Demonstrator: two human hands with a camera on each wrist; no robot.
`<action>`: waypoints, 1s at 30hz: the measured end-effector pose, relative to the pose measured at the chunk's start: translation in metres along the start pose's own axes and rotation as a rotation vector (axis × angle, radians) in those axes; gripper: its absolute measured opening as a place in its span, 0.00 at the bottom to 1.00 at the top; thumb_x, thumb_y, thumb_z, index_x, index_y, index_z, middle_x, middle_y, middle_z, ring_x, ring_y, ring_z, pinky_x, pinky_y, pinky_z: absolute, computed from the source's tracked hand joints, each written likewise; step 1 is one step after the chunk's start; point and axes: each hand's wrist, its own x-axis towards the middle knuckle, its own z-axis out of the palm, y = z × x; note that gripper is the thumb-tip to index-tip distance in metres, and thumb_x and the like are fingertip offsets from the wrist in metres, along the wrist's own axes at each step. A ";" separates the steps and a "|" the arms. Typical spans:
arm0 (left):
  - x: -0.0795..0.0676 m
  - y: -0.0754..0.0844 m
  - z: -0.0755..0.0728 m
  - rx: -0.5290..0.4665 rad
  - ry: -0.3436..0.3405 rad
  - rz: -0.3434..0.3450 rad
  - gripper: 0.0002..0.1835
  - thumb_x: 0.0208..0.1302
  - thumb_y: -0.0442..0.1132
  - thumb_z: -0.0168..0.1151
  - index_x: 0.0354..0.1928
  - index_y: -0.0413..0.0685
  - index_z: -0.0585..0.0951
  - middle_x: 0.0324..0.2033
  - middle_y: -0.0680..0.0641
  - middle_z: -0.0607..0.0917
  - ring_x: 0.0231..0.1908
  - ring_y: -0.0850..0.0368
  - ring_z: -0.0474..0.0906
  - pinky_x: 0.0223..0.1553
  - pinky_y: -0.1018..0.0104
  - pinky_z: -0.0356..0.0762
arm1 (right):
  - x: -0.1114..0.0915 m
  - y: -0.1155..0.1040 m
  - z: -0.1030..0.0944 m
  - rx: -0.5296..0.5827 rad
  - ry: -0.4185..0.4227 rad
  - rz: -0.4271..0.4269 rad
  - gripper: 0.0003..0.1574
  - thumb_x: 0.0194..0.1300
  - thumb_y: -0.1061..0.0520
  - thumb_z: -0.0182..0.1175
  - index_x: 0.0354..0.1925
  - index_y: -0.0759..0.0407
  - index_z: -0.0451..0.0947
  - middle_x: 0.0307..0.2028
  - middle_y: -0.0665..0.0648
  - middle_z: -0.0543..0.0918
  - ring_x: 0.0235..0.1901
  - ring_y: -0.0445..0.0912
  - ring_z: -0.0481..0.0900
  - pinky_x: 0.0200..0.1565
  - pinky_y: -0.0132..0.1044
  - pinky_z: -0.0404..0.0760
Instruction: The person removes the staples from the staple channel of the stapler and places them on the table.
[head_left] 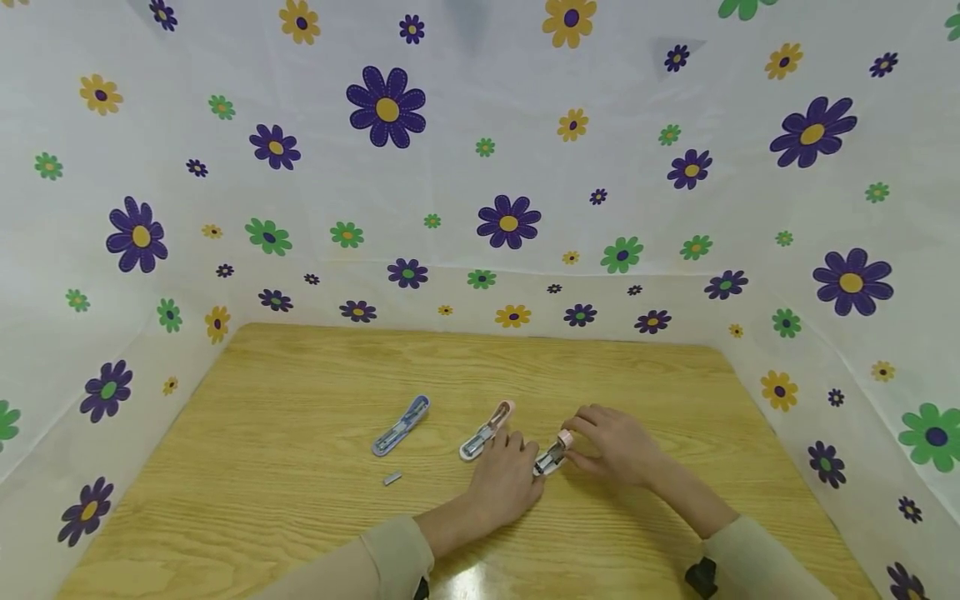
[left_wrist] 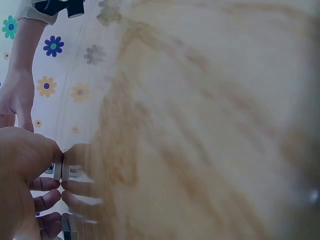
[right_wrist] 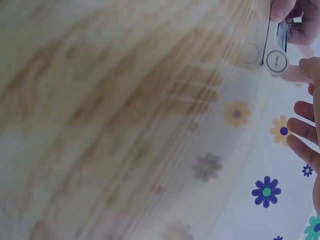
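A small white-and-pink stapler (head_left: pixel 551 457) stands on the table between the two hands. My left hand (head_left: pixel 504 483) holds its near end between thumb and fingers. My right hand (head_left: pixel 617 446) has thumb and index finger at the pink far end, while its other fingers (right_wrist: pixel 302 127) are spread in the right wrist view. That view also shows the held stapler's round white end (right_wrist: pixel 276 61). Just left of my left hand lies a second white-and-pink stapler (head_left: pixel 486 432), its metal channel showing. A blue stapler (head_left: pixel 401 426) lies farther left.
A short grey strip of staples (head_left: pixel 392 478) lies on the wooden table (head_left: pixel 285 467) below the blue stapler. White flowered cloth (head_left: pixel 450 183) walls the table at the back and on both sides.
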 end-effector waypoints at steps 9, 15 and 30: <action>0.000 0.000 -0.001 -0.003 0.039 0.006 0.21 0.58 0.61 0.61 0.42 0.53 0.81 0.35 0.51 0.81 0.42 0.52 0.75 0.39 0.60 0.73 | -0.002 0.010 -0.002 0.032 0.018 0.022 0.23 0.49 0.44 0.73 0.42 0.50 0.80 0.35 0.45 0.81 0.34 0.39 0.79 0.36 0.35 0.81; 0.000 0.000 0.000 0.003 0.073 0.003 0.21 0.57 0.61 0.62 0.40 0.53 0.80 0.35 0.51 0.81 0.42 0.52 0.75 0.38 0.60 0.73 | -0.006 0.015 -0.002 0.010 -0.050 0.099 0.22 0.52 0.40 0.70 0.42 0.48 0.79 0.35 0.43 0.81 0.34 0.37 0.79 0.36 0.34 0.81; -0.001 0.000 0.001 -0.003 0.078 0.002 0.19 0.58 0.60 0.61 0.40 0.53 0.80 0.35 0.51 0.81 0.41 0.53 0.74 0.37 0.60 0.72 | -0.013 0.018 -0.001 -0.016 -0.128 0.181 0.25 0.59 0.37 0.64 0.48 0.50 0.80 0.40 0.49 0.82 0.38 0.42 0.80 0.40 0.38 0.82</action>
